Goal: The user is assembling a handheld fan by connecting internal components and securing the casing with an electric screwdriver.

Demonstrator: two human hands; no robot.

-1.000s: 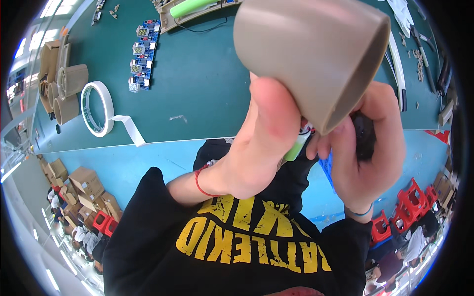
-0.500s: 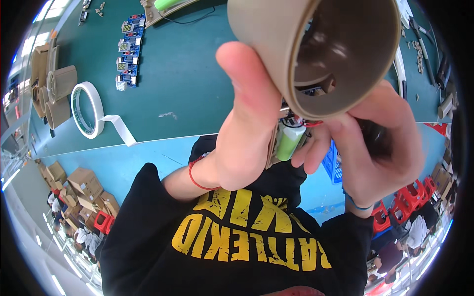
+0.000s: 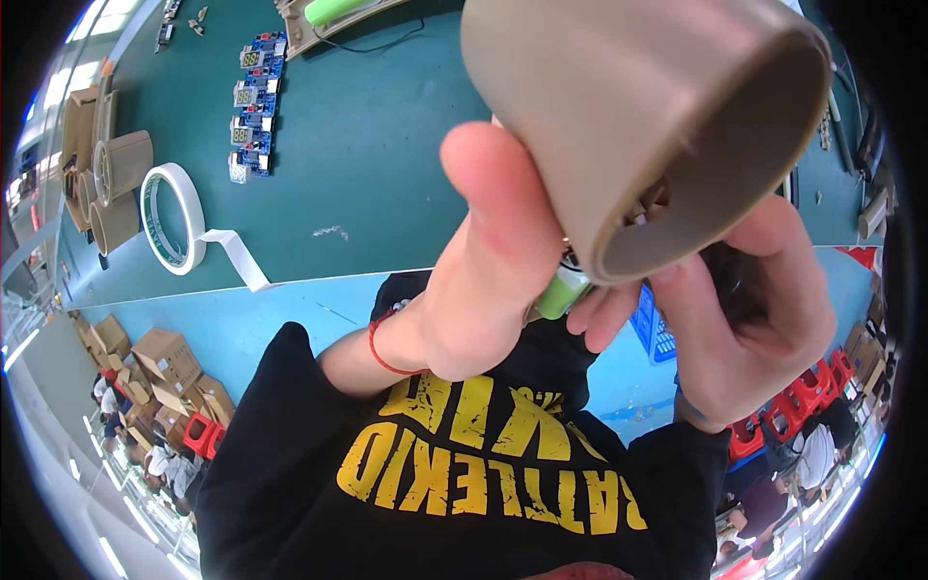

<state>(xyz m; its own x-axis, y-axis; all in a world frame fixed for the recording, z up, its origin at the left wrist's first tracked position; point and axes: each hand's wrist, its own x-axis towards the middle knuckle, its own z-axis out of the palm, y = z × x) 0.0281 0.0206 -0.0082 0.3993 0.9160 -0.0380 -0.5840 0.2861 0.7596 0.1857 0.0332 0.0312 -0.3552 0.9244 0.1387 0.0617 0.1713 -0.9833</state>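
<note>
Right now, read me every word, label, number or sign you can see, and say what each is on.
Black shirt: large yellow lettering, upside down in view; I won't copy its wording.
Blue circuit boards: digits on small displays; not copied either.
White tape roll: green marks inside the ring, too small to read.
Cardboard boxes: any marks too small to read.
Brown tube: no lettering visible.

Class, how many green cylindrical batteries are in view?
2: one battery in the tan casing at the top, another battery below the tan tube, between the left hand and right hand. Others may be hidden behind them.
</note>
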